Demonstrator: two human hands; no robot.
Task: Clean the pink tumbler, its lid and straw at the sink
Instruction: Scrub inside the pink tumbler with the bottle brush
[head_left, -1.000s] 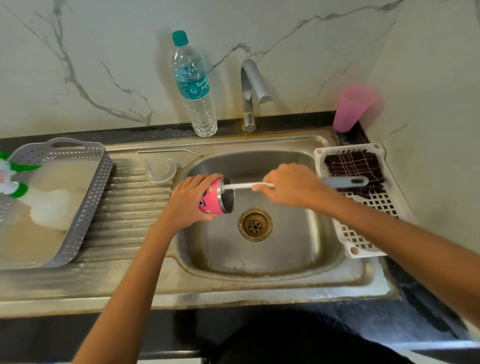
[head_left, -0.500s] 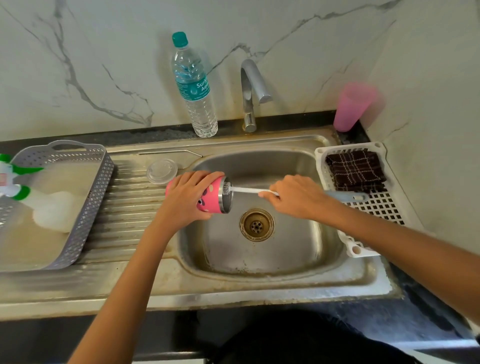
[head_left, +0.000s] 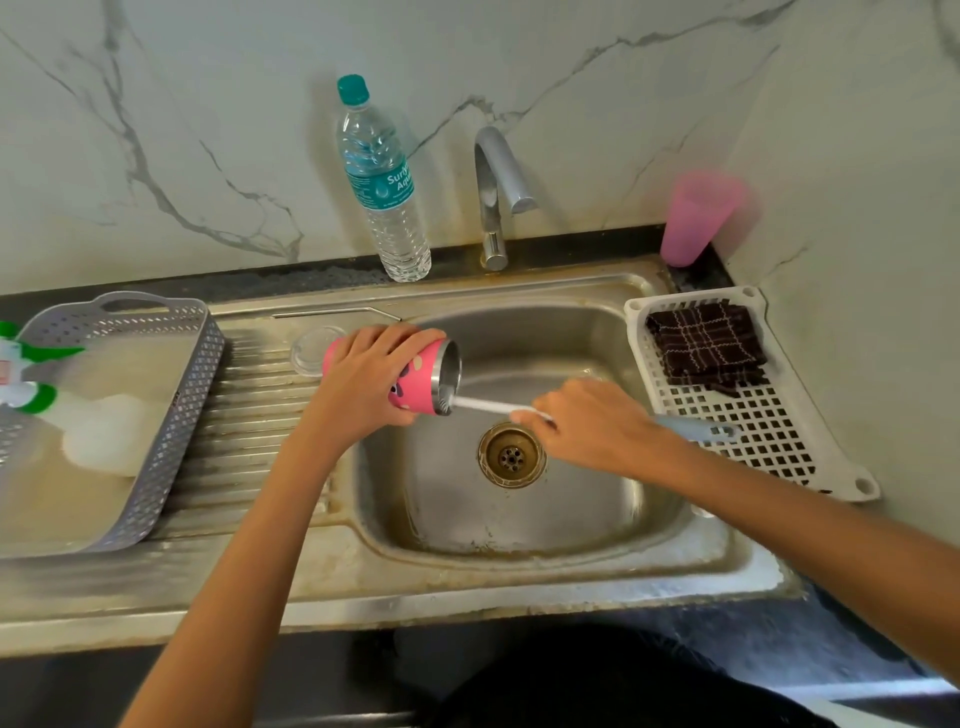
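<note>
Left hand (head_left: 371, 376) grips tumbler (head_left: 423, 382); right hand (head_left: 589, 423) pinches brush (head_left: 488, 406).

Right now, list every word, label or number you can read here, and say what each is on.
"Sury" above "Aqu": teal label of the water bottle; both words run round out of sight.
Fine print below them: too small to read.
Label on the white and green bottle at the left edge: blurred, unreadable.
The pink tumbler: pattern only, no lettering seen.

Left grip (head_left: 371, 376) curls wide; right grip (head_left: 592, 426) pinches, palm down.
</note>
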